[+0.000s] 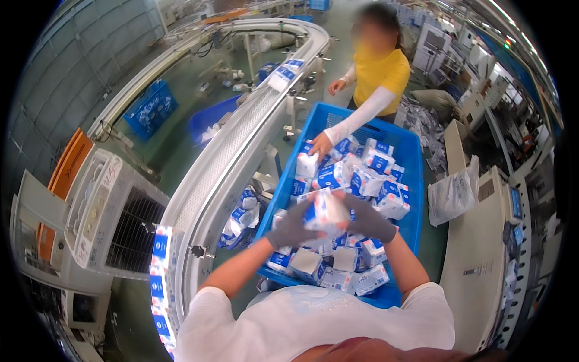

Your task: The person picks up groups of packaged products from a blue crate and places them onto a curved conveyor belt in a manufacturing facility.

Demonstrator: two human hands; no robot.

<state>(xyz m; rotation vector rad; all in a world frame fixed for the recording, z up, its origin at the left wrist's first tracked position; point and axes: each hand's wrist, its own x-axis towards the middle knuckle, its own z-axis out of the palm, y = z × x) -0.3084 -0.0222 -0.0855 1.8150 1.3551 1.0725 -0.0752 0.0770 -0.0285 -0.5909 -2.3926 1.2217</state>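
Two gloved hands, left hand (294, 227) and right hand (369, 219), clasp one blue-and-white pack (325, 211) between them, lifted just above the heap in the blue crate (410, 151). Even pressure from both sides would likely keep it square; squeezing harder may crumple it. Opposite, a co-worker's hand (321, 145) reaches into the crate beside the curved conveyor (241, 133).

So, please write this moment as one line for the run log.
left hand: holds pack | right hand: holds same pack | under: blue crate of packs | co-worker hand in crate | conveyor left
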